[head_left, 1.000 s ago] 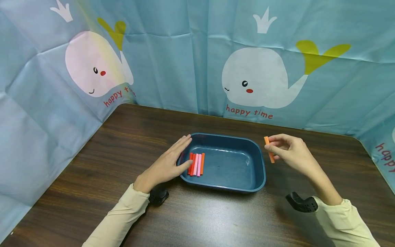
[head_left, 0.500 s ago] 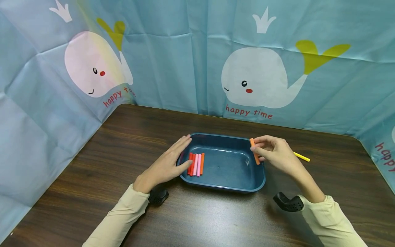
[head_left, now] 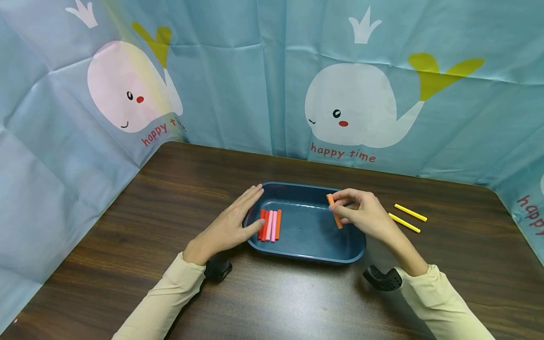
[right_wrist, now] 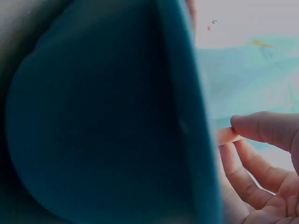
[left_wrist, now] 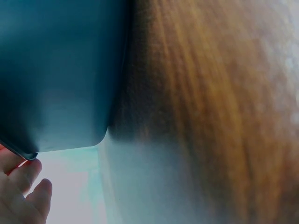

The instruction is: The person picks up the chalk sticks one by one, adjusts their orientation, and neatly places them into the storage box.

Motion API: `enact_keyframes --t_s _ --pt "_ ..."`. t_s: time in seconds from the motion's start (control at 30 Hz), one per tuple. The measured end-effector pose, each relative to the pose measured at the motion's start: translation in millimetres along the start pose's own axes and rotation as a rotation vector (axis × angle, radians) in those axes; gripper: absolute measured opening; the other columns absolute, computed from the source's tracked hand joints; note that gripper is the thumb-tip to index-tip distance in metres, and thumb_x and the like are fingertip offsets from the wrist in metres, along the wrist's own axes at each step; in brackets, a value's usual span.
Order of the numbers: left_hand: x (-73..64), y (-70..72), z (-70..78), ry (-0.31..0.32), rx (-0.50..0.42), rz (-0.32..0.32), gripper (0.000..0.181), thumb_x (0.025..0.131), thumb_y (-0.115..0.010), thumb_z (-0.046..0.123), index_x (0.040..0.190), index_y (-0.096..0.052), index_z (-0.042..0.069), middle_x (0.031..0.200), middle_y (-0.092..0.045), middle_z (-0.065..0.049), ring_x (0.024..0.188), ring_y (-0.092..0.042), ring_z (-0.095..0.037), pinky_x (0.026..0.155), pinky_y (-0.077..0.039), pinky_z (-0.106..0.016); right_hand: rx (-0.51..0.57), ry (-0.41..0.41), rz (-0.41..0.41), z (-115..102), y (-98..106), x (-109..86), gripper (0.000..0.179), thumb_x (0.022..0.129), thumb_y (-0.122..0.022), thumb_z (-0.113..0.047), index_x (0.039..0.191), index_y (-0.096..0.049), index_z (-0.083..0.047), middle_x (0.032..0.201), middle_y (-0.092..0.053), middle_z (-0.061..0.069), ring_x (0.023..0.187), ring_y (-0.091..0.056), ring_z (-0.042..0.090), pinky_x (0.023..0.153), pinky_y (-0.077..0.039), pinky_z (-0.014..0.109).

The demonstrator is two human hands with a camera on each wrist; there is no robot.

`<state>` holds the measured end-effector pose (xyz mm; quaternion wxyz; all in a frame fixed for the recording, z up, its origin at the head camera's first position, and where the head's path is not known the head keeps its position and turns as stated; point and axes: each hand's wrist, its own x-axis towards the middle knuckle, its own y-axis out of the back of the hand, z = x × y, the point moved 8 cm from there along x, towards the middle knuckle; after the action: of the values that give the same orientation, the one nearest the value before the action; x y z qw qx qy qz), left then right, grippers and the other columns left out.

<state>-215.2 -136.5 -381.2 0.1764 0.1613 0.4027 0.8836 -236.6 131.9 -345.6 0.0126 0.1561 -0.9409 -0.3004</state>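
My right hand (head_left: pixel 367 213) pinches a short orange stick, like a crayon (head_left: pixel 339 223), between thumb and fingers. It holds the stick steeply tilted over the right part of a dark blue plastic tray (head_left: pixel 306 259). In the right wrist view the tray's wall (right_wrist: pixel 103 116) covers much of the scene, with the thumb and fingers (right_wrist: pixel 261 128) beyond its rim. My left hand (head_left: pixel 231 226) rests at the tray's left rim, fingers straight. Inside the tray, beside the left thumb, red sticks (head_left: pixel 264 225), pink sticks (head_left: pixel 273 226) and one orange stick (head_left: pixel 278 224) lie side by side.
Two yellow sticks (head_left: pixel 408 217) lie on the brown wooden table (head_left: pixel 191 179), right of the tray behind the right wrist. A light blue curtain (head_left: pixel 238 94) with whale prints hangs along the table's back and left edges. Black wrist devices (head_left: pixel 384 278) sit under both sleeves.
My right hand has moved left with the orange stick, from beside the tray to over its right part. Two yellow sticks have come into view behind it. My left hand stays put.
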Motion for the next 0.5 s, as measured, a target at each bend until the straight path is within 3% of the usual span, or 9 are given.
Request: enact_keyframes --t_s 0.5 --pt "-0.1 -0.1 -0.1 -0.011 0.013 0.009 0.074 0.096 -0.064 0.032 0.157 -0.028 0.010 0.166 -0.022 -0.001 0.155 -0.016 -0.022 0.123 -0.024 -0.049 0.057 -0.026 -0.044 -4 -36 14.6 0.034 0.094 -0.068 -0.012 0.122 -0.062 0.006 0.102 -0.070 0.019 0.079 -0.073 0.019 0.073 -0.062 0.042"
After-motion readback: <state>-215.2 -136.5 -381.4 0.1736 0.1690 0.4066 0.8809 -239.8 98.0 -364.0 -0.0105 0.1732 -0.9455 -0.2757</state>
